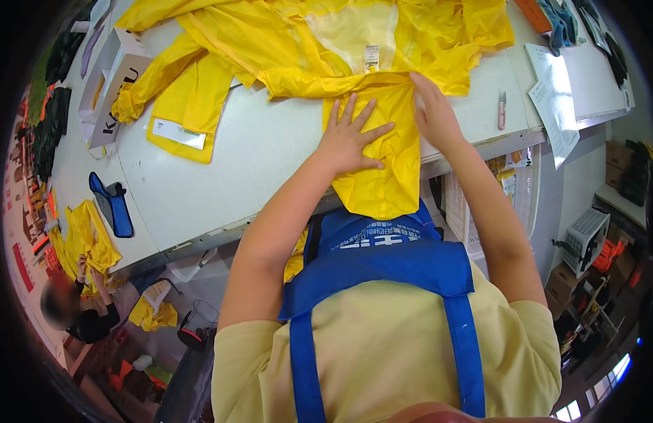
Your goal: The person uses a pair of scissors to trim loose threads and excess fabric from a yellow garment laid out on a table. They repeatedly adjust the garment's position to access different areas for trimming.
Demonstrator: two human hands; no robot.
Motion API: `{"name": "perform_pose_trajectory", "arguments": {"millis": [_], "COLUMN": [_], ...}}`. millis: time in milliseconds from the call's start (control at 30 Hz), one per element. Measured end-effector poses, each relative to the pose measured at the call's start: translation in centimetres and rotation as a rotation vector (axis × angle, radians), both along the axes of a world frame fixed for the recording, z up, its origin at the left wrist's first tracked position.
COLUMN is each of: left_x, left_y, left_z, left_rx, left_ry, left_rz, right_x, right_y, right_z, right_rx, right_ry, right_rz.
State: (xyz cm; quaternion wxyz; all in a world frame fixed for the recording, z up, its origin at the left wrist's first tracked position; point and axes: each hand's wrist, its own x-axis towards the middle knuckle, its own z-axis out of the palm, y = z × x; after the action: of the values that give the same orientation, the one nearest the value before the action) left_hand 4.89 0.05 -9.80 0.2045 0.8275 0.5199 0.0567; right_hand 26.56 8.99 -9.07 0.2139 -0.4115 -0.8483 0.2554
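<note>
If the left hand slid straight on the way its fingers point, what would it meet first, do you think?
The left hand lies flat on the yellow raincoat, fingers pointing away across the table. Straight on, it would probably run into the bunched fold of the same raincoat, below its white label.

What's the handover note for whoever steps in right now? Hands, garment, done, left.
Left hand: flat, fingers spread, pressing the folded yellow raincoat sleeve on the white table; no grip.
Right hand: at the sleeve's upper right edge, where it meets the body of the yellow raincoat; whether it pinches the fabric cannot be told.
Done: this part lies folded toward the person, its end hanging over the table edge.
Left: the body and the other sleeve lie spread and crumpled.
Nearby: blue pouch, pen, papers.
</note>
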Motion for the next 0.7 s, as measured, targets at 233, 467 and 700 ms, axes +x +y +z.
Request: {"name": "perform_pose_trajectory", "arguments": {"millis": [233,467,700], "left_x": [0.4,-3.3,1.6], "left_y": [0.0,2.0,-3.7], "left_z": [-0.5,-4.0,4.7], "left_rx": [0.021,-0.316,0.270], "left_ry": [0.040,-0.840,-0.304], "left_rz": [-0.013,0.440,0.041], "right_x": [2.3,-1.7,-1.8], "right_y": [-9.4,-5.7,-5.4], "right_z": [2.6,-1.3,-2.6], "right_rx": [0.215,-0.354,-0.423], "right_ry": [-0.372,-0.188,-0.155], "right_rz": [0.589,-0.263,-0.351]}}
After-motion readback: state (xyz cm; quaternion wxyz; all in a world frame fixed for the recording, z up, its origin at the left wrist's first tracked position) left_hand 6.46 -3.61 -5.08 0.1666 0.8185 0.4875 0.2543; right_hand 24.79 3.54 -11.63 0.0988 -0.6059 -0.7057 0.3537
